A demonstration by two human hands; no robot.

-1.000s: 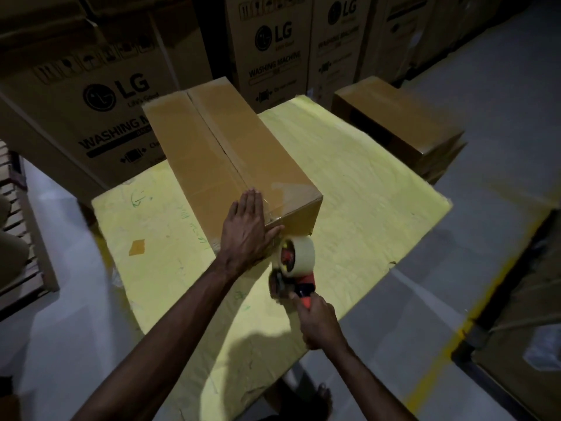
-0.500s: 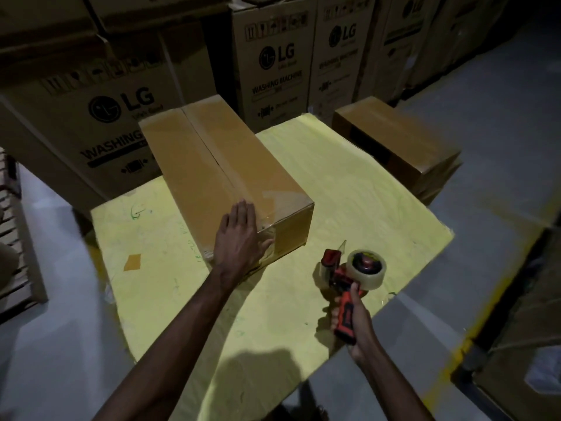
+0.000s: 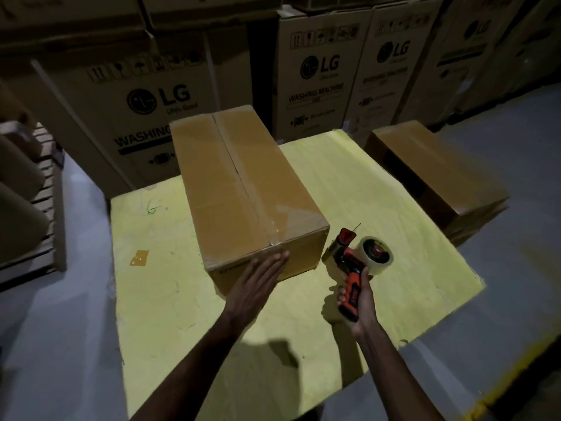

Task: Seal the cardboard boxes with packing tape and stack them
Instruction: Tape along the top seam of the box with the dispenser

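Dim warehouse stock surrounds you: tall printed washing-machine cartons [image 3: 145, 95] stand in a row behind the yellow sheet [image 3: 394, 238] that covers your work surface. Start at your left hand [image 3: 258, 278]: its fingers [image 3: 274, 261] are straight and pressed together, laid flat against the near end face of the cardboard box [image 3: 243, 192], with the tips at the top edge where the clear tape strip [image 3: 274, 235] folds over the corner. That placement reads as smoothing the tape's tail down so it bonds, and it also braces the box against sliding on the sheet. Your right hand [image 3: 358, 302] has its fingers [image 3: 344, 294] curled round the orange handle of the tape dispenser [image 3: 349, 262]. You hold it just beside the box's near right corner but apart from it, with the roll [image 3: 375, 253] to the right and the cutter end pointing away from you. I judge it parked there so the blade is off the cardboard yet ready for another pass. The box lies lengthwise away from you near the middle of the sheet, flaps shut, with glossy tape along the centre seam. Beyond the sheet's far right edge sits a low stack of similar boxes [image 3: 434, 174], probably where this one belongs once sealed. A slatted wooden pallet [image 3: 45, 208] shows at the far left.
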